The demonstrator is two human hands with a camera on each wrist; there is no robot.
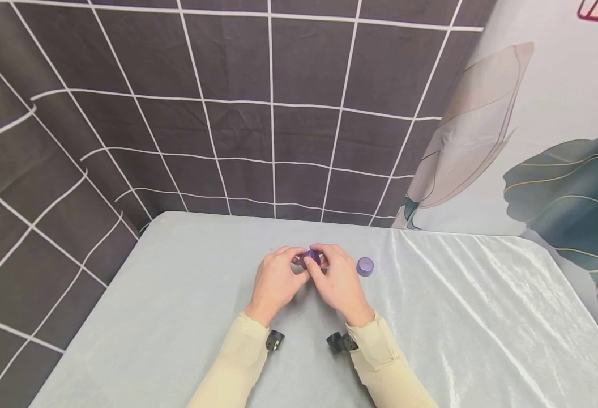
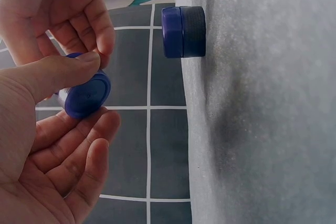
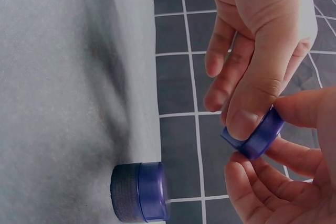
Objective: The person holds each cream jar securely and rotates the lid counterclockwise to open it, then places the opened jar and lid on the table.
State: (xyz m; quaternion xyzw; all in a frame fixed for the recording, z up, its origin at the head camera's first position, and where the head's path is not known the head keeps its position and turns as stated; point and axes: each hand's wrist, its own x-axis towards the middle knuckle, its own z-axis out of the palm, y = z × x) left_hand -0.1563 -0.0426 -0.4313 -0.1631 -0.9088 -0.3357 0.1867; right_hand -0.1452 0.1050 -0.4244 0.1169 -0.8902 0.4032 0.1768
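Above the table, both hands hold one small round purple cap (image 2: 88,96) between them. My left hand (image 1: 278,277) pinches it from the left, its thumb lying across the cap in the left wrist view. From the right, my right hand (image 1: 341,280) grips the same cap with thumb and fingers, covering much of it in the head view. A small purple jar (image 1: 365,266) stands on the table just right of the right hand. The left wrist view shows two such jars, a nearer one (image 2: 184,32) with a dark lower band, the other cut off by the frame's top.
A pale grey velvety cloth (image 1: 166,317) covers the table, with creases on its right side. Behind the far edge hangs a dark cloth with a white grid (image 1: 238,130). A leaf-patterned curtain (image 1: 482,187) hangs at the right. Small black cameras (image 1: 336,342) sit at both wrists.
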